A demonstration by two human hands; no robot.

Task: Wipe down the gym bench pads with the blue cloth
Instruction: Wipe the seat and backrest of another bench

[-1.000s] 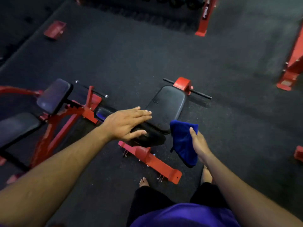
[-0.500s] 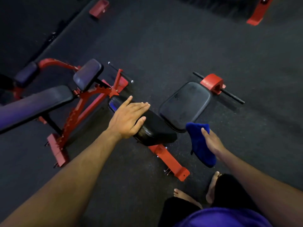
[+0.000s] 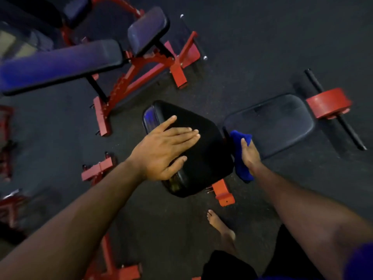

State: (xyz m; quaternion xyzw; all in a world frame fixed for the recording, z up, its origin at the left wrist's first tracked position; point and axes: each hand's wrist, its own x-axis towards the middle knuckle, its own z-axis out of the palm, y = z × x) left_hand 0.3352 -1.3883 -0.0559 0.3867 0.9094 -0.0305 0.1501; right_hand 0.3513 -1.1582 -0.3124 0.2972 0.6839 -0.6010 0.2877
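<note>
A black back pad [image 3: 203, 150] of a red-framed gym bench stands tilted up in the middle of the view. My left hand [image 3: 163, 150] rests flat on its near left side, fingers straight. The bench's black seat pad [image 3: 280, 122] lies to the right, lower down. My right hand [image 3: 249, 154] holds the blue cloth [image 3: 241, 156] bunched against the right edge of the back pad, in the gap between the two pads. The cloth hangs down below the hand.
A second bench with a long pad [image 3: 60, 65] and a small seat pad [image 3: 148, 29] on a red frame [image 3: 145, 71] stands at the upper left. A red roller on a black bar [image 3: 329, 106] sits beyond the seat pad. Red frame feet [image 3: 224, 193] and my bare foot [image 3: 222, 227] are on the dark floor.
The view has swung closer and over the bench. My left hand has slid further onto the back pad. My right hand has brought the cloth up against the pad's right edge.
</note>
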